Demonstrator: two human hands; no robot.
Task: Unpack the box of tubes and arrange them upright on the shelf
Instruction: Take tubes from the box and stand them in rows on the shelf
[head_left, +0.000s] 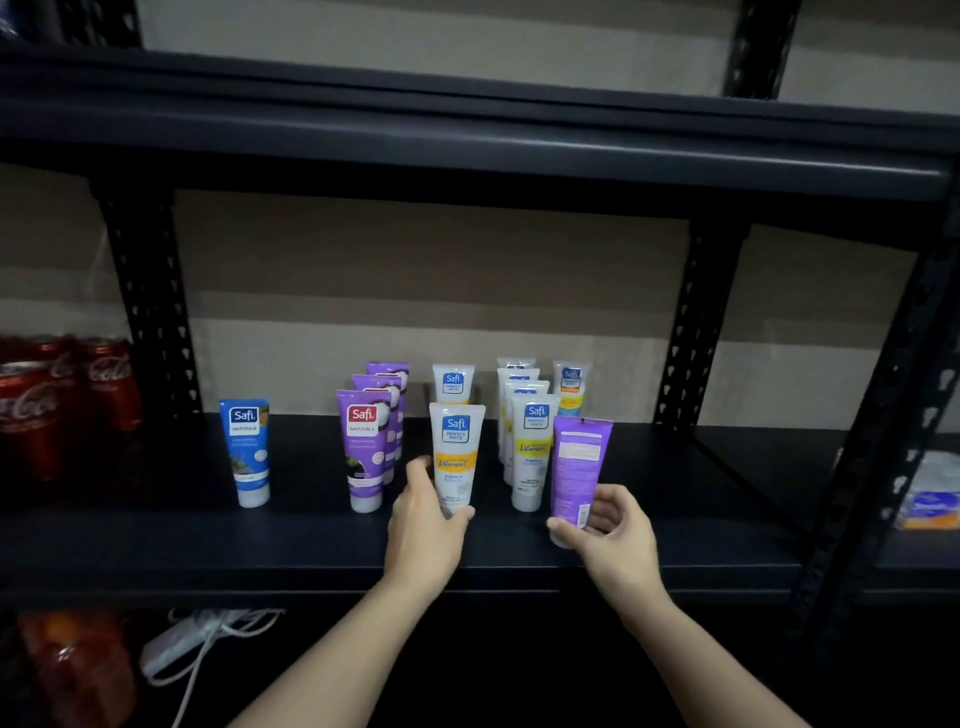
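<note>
Black steel shelf (649, 535) carries upright tubes. The left hand (423, 525) reaches forward, fingers (418, 470) wrapped around a white tube (454, 457) standing on the shelf. Just right of it, the right hand (615, 535) grips a purple tube (576, 470), label turned away, beside the white row (524, 415).

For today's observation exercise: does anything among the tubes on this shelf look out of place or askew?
Yes. The purple tube in the right hand shows its back label and tilts, beside the white row, away from the purple row. The blue tube stands alone to the left, leaning slightly.
</note>
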